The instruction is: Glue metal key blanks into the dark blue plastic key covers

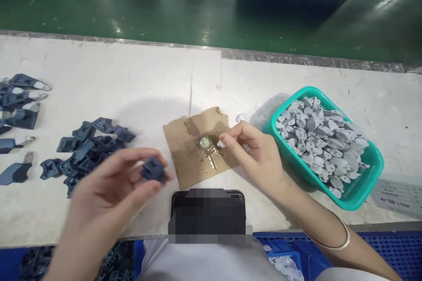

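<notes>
A dark blue plastic part [153,170] is pinched between the thumb and fingers of my left hand [115,189], left of the cardboard. My right hand [255,151] grips a small white plastic piece [221,143] at its fingertips, over the cardboard's right side. On the torn brown cardboard [187,171] sits a small round cap [205,142] holding a pale liquid, with wet shiny spots around it. A pile of dark blue parts [89,147] lies beyond my left hand. To the right, a green basket [362,197] holds many light grey pieces [323,136].
Blue parts with white ends [20,96] lie along the far left. A loose white piece [241,117] rests behind my right hand. A phone [208,213] is at the table's front edge. A green surface [165,9] runs behind the white table; blue crates [283,248] are below.
</notes>
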`<state>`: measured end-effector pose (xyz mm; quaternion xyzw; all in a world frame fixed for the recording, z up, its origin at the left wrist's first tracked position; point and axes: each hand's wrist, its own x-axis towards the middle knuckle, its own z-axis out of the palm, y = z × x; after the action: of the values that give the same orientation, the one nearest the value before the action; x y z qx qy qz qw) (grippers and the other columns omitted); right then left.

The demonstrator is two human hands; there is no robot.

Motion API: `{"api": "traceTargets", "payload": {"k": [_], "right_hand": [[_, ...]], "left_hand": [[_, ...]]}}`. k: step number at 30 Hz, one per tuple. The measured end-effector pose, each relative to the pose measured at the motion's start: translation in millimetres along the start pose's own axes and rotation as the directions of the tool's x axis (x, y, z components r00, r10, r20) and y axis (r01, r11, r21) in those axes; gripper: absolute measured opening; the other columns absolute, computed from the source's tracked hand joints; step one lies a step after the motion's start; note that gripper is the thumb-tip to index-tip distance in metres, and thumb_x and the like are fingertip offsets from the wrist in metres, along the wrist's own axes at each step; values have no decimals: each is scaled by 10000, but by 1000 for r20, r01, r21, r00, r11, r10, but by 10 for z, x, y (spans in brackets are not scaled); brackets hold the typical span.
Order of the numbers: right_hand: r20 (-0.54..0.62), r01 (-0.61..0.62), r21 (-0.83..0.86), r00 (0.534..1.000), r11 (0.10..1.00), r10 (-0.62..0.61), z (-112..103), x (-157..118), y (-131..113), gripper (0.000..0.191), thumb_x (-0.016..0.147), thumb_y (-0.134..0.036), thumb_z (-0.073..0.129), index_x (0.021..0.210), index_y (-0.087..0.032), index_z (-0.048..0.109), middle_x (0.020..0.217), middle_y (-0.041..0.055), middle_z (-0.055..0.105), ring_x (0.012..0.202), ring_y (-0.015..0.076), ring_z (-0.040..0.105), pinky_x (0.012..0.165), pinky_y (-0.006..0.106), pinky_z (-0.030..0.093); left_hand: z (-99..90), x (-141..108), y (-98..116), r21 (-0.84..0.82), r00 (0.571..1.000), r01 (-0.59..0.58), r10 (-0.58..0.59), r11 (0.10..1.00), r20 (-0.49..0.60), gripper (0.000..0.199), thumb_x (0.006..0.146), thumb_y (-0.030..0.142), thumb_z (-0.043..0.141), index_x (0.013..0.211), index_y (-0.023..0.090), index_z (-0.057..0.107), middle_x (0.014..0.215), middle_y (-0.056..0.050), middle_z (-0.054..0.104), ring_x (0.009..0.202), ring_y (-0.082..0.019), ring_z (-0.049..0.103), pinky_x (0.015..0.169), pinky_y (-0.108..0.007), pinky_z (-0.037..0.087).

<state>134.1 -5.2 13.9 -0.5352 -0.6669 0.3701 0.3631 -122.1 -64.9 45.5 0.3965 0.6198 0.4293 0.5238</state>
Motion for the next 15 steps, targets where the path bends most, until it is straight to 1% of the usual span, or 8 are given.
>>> {"api": "traceTargets", "payload": {"k": [2, 3, 5, 7, 10, 13, 15], "right_hand": [[49, 90, -108, 995, 990, -85, 29, 19, 1, 198, 997, -270, 627, 814, -196, 625, 645, -39, 613, 558, 95, 517, 534, 219, 380], [71, 135, -155, 990, 979, -126, 49, 31, 7, 192, 1004, -257, 620, 823, -194, 623, 664, -32, 635, 569, 99, 535, 545, 223, 390], [103, 225, -234, 973, 946, -206, 96, 55, 31, 194, 1016, -237, 604, 826, -196, 607, 703, -15, 664, 606, 114, 573, 575, 233, 414], [133, 309, -284, 950, 908, -282, 144, 72, 68, 196, 1029, -226, 585, 834, -203, 589, 738, 1, 681, 653, 133, 608, 610, 243, 440], [182, 398, -352, 917, 847, -355, 197, 84, 122, 211, 1045, -231, 558, 836, -214, 571, 751, 18, 680, 690, 158, 631, 636, 259, 465], [206, 426, -393, 905, 815, -373, 212, 85, 148, 223, 1049, -232, 550, 827, -213, 562, 744, 27, 670, 696, 168, 632, 637, 270, 470], [187, 412, -355, 911, 839, -369, 207, 85, 152, 198, 1043, -217, 563, 846, -210, 568, 754, 20, 673, 691, 157, 626, 637, 260, 468]], "left_hand": [[271, -43, -23, -70, 996, 33, -26, 997, 88, 141, 799, 242, 840, 928, 260, 785, 881, 6, 787, 796, -165, 751, 688, -219, 625], [361, -44, -42, -81, 993, 58, -48, 995, 111, 115, 790, 240, 842, 893, 259, 792, 868, 2, 793, 800, -167, 755, 688, -212, 625], [466, -36, -83, -67, 990, 105, -98, 992, 99, 105, 767, 241, 854, 858, 252, 802, 855, -6, 802, 797, -166, 749, 701, -210, 621], [506, -36, -118, -33, 989, 138, -136, 990, 52, 109, 749, 243, 864, 843, 244, 809, 859, -14, 811, 796, -166, 735, 714, -213, 612], [516, -45, -158, -18, 991, 131, -130, 991, 25, 107, 762, 245, 852, 865, 244, 821, 908, -23, 822, 824, -168, 726, 708, -203, 594], [508, -27, -213, -40, 994, 83, -79, 996, 77, 118, 822, 261, 815, 938, 248, 826, 967, -31, 824, 844, -166, 727, 723, -200, 596], [502, -1, -259, -47, 989, 55, -48, 997, 143, 144, 866, 276, 786, 1005, 264, 819, 1016, -26, 822, 827, -149, 723, 735, -195, 602]]}}
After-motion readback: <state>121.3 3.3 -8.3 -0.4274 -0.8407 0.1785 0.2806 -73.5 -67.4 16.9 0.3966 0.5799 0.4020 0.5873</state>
